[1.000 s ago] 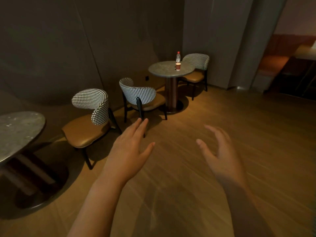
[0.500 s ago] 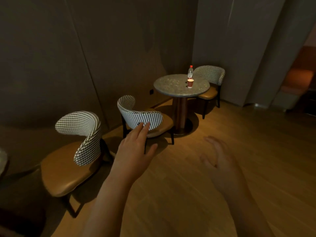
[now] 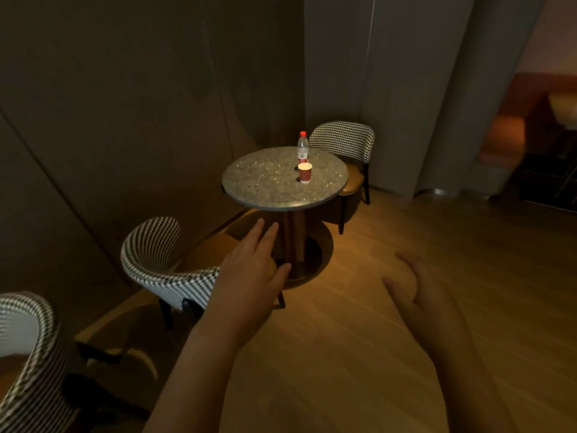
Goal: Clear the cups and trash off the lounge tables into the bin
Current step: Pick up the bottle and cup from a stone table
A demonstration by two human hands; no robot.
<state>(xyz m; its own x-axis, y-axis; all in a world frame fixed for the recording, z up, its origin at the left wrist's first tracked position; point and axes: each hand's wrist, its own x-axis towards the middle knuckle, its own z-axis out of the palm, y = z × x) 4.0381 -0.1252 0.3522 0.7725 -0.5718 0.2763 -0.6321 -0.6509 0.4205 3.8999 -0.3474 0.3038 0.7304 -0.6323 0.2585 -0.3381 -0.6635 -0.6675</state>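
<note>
Item one, the room: we record a dim lounge corner with grey panelled walls (image 3: 125, 104) and a wood plank floor (image 3: 406, 307), lit warmly around the table's foot.

Item two, the surface: a round table (image 3: 265, 189) with a speckled stone top on a single central pedestal and round base.

Item three, the task's things: a red paper cup (image 3: 305, 172) stands upright on the table, right of centre, its open mouth up. Just behind it stands a clear plastic bottle (image 3: 302, 148), long axis vertical, red cap on top. We cannot tell whether the two touch.

Item four, seating: one checked chair (image 3: 343, 139) is tucked against the table's far right edge; a second checked chair (image 3: 165, 270) sits at the near left, its back toward us; a third chair (image 3: 28, 354) shows at the lower left corner.

Item five, open room: the table's near and right edges face bare floor, giving a free approach from the right.

Item six, hands: our left hand (image 3: 249, 276) is outstretched, fingers straight, holding nothing. Our right hand (image 3: 418, 292) is loosely spread, palm inward, also holding nothing. Both are well short of the table.
</note>
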